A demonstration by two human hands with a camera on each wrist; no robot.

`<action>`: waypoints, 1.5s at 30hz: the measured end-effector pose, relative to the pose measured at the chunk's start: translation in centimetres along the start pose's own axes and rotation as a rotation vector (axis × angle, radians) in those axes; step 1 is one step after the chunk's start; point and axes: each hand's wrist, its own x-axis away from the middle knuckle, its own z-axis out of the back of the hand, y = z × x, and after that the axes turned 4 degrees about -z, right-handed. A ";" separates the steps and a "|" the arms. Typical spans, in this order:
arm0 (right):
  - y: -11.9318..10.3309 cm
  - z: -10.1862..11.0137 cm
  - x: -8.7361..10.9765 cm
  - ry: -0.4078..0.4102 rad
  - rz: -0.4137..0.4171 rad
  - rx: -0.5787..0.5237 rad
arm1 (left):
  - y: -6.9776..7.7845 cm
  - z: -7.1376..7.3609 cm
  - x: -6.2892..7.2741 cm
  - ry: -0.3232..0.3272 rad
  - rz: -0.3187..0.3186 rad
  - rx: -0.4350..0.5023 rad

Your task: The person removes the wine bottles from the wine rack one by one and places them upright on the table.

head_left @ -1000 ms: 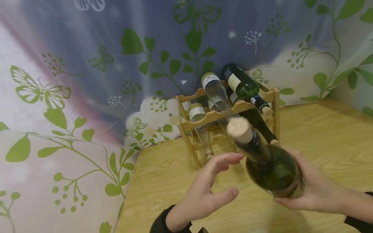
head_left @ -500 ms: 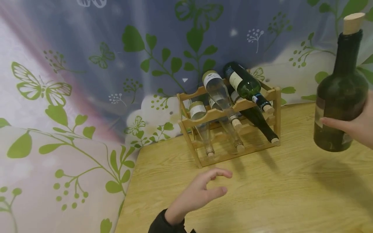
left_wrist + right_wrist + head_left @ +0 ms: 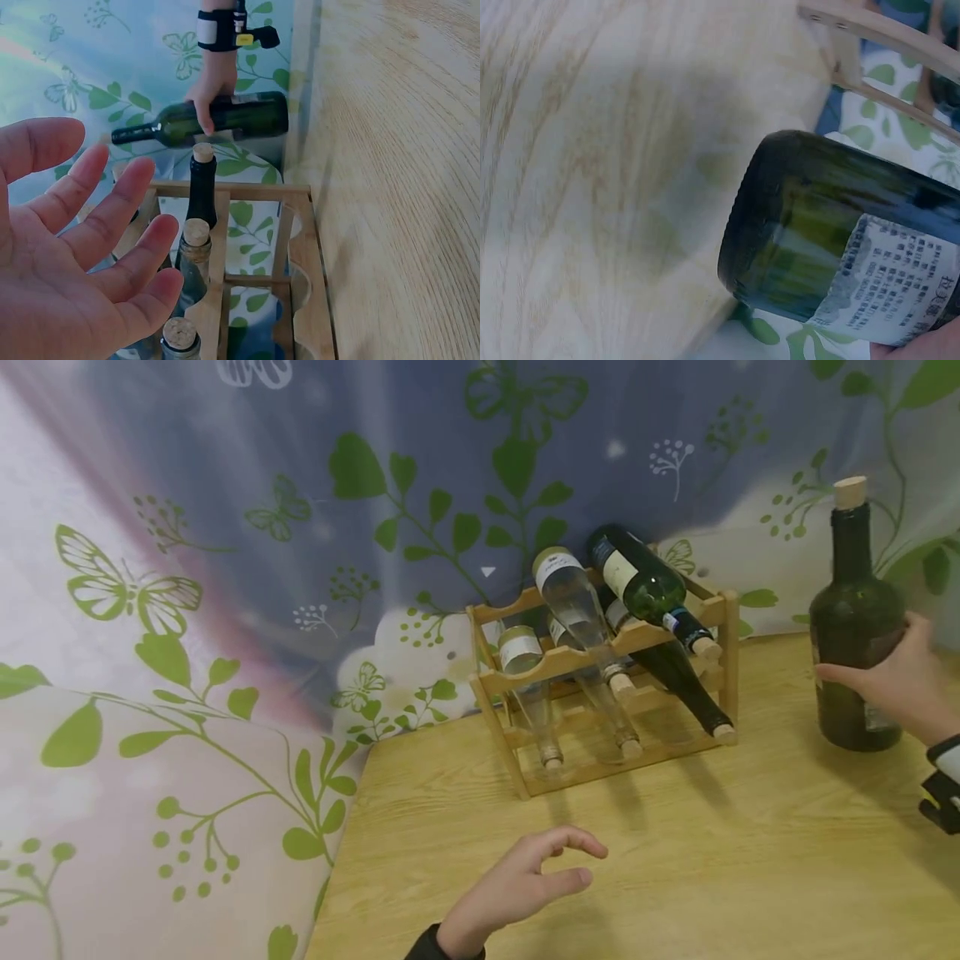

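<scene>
At the right of the head view my right hand [image 3: 911,681] grips a dark green wine bottle [image 3: 858,618] round its body. The bottle is upright with a cork [image 3: 851,492] in its neck. Its base is at or just above the table; I cannot tell whether they touch. A printed white label [image 3: 889,281] shows on it in the right wrist view. My left hand [image 3: 521,881] hovers over the table in front of the wooden wine rack [image 3: 626,760], fingers loosely bent and holding nothing.
Several corked bottles lie tilted in the rack, among them a clear bottle [image 3: 573,597] and a green bottle [image 3: 641,581] on top. A patterned curtain [image 3: 247,610] hangs behind and left of the wooden table [image 3: 675,877].
My right hand has carried the green bottle from in front of the rack to the right, then lowered it beside the rack. My left hand has drawn back slightly toward me.
</scene>
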 end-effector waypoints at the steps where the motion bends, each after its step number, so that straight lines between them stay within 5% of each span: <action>1: 0.2 -0.3 0.0 -0.002 0.010 0.007 | 0.0 -0.1 0.0 -0.002 0.000 0.002; 6: 1.0 -1.5 0.2 0.003 0.063 0.004 | -0.1 -0.4 0.0 -0.003 0.003 0.013; 14: 2.1 -2.1 0.1 0.072 0.025 -0.082 | 0.0 -0.7 -0.5 -0.008 -0.009 0.036; 21: 2.0 -1.6 0.1 -0.059 0.061 -0.025 | 0.6 -1.1 -1.1 -0.037 -0.031 0.047; 27: 1.8 -1.6 0.3 -0.049 0.070 -0.028 | 1.0 -1.1 -1.3 -0.016 -0.044 0.032; 29: 1.7 -1.6 0.2 -0.032 0.080 -0.037 | 1.1 -1.1 -1.5 0.026 -0.069 -0.007; 32: 1.7 -1.5 0.1 -0.023 0.092 -0.047 | 1.6 -0.8 -2.5 0.149 -0.187 -0.165; 36: 1.9 -1.4 0.0 -0.036 0.089 -0.011 | 2.5 0.3 -5.1 0.426 -0.432 -0.461; 38: 2.1 -1.3 0.1 -0.050 0.083 0.023 | 3.0 1.1 -6.6 0.550 -0.491 -0.535; 41: 2.5 -1.3 0.3 -0.076 0.081 0.049 | 3.5 2.1 -8.5 0.632 -0.487 -0.547; 45: 4.1 -1.2 -0.4 -0.118 0.079 0.038 | 3.9 3.3 -10.4 0.651 -0.427 -0.555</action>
